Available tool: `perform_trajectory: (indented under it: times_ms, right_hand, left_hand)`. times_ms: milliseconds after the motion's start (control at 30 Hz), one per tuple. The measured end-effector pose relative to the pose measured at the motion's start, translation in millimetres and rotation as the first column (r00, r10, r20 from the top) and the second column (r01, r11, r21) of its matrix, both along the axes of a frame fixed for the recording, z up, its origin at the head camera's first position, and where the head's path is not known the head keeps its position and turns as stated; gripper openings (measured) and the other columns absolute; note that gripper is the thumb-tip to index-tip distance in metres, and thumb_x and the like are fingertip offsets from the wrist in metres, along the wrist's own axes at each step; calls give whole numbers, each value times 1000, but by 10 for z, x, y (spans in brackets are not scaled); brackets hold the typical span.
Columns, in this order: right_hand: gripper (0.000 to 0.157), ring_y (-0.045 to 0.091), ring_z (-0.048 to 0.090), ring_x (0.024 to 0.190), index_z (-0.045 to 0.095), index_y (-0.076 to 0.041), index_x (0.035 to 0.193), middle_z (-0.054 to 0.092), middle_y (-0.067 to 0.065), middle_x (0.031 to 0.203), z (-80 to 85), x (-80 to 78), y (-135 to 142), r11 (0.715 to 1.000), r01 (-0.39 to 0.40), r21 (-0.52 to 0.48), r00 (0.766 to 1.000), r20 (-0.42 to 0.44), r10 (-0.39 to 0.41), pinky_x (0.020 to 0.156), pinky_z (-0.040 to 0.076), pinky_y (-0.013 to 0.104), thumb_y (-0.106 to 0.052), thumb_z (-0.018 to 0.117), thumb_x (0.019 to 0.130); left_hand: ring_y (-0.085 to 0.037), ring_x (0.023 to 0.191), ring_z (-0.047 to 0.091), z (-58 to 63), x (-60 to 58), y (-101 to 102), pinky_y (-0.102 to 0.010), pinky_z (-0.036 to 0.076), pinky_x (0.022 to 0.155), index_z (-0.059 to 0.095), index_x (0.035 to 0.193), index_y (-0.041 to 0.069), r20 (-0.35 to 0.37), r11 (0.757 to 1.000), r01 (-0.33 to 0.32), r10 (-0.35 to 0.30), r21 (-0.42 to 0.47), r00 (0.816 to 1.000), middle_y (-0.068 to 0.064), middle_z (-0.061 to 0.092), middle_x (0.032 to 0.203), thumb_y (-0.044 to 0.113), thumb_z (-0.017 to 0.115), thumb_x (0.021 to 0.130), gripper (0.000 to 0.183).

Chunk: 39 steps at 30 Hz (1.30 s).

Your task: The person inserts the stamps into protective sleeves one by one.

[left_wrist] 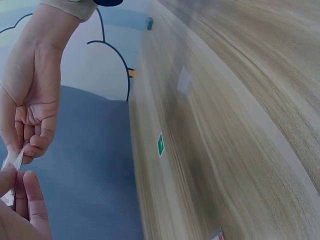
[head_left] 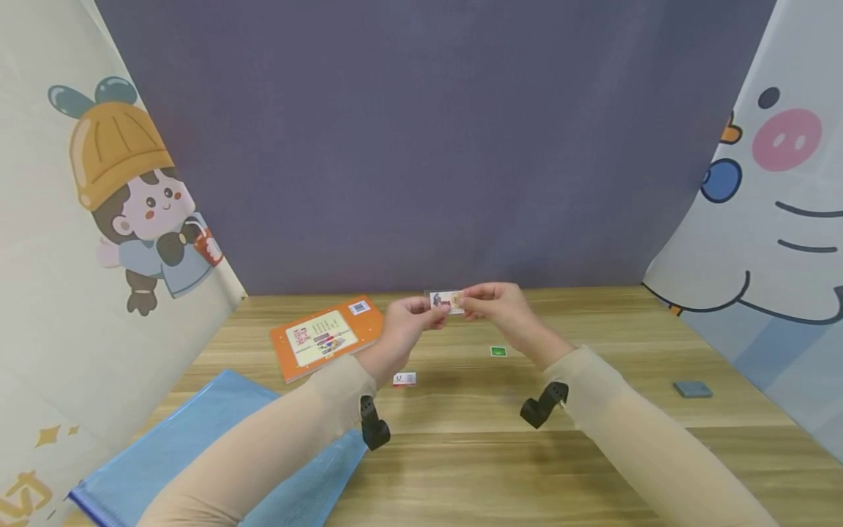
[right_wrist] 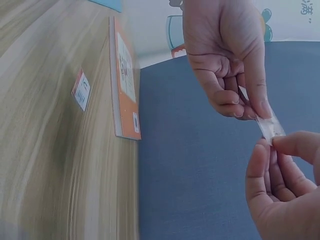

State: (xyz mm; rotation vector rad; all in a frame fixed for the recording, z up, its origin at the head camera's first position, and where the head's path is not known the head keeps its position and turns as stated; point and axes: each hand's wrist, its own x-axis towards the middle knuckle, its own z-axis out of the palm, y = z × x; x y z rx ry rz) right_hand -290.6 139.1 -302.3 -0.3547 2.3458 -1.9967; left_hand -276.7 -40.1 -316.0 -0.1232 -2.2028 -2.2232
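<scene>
Both hands hold a small printed card [head_left: 448, 301] up above the far part of the table, one at each end. My left hand [head_left: 402, 326] pinches its left end between thumb and fingers, and my right hand [head_left: 506, 311] grips the right end the same way. In the right wrist view a clear, shiny plastic layer [right_wrist: 270, 126] shows around the card between the two thumbs. Below the hands, a small green card [head_left: 498, 351] lies on the wooden table. Nearer my left forearm lies a small white-and-red piece [head_left: 405, 379].
An orange book [head_left: 369, 322] lies at the back left. In front of it a blue mesh pouch [head_left: 224, 410] spreads partly beneath my left forearm. A small grey-blue block [head_left: 693, 389] sits at the right. A dark cloth [head_left: 421, 146] hangs behind the table [head_left: 461, 476].
</scene>
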Motion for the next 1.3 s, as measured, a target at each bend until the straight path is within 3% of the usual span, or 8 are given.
perform_trajectory:
  times_ms: [200,367,900,1133,1300]
  right_hand:
    - [28,11,65,75,64,8,111,70,-2,87,0,-1,-2,1000,20,-3,1000,5,-20,83,58,31,-11,68,90]
    - [28,13,66,76,63,9,111,69,-5,83,-4,-19,30,999,32,-18,999,5,-32,79,57,27,-9,68,90]
    - [29,11,65,72,63,11,109,70,-5,80,-21,-45,44,999,33,-36,999,7,-33,75,58,25,-8,70,88]
    - [28,10,64,73,65,8,108,69,-5,79,-14,-34,22,999,52,-7,999,16,-52,76,58,25,-10,71,87]
    - [28,14,65,78,63,8,112,69,-3,84,-24,-27,29,1000,27,-1,999,18,-27,83,58,32,-9,67,90]
  left_hand:
    - [-11,69,67,-10,8,-26,-30,61,76,67,103,-5,-39,999,-8,10,37,999,-8,72,83,10,73,87,23]
    - [-14,69,68,-24,0,-76,-30,61,73,67,104,-6,-58,996,-53,57,75,997,-14,72,88,7,71,87,22]
    - [-8,68,66,4,-12,-99,-43,58,88,71,101,-4,-59,997,-79,79,3,995,-14,73,93,9,71,87,19]
    - [-7,66,65,-2,-23,-98,-44,57,89,71,100,-4,-59,996,-94,94,-1,994,-16,73,94,7,71,87,17]
    - [-7,64,65,-6,-21,-95,-39,60,82,71,100,-6,-73,994,-111,110,0,991,-15,73,92,6,71,87,17]
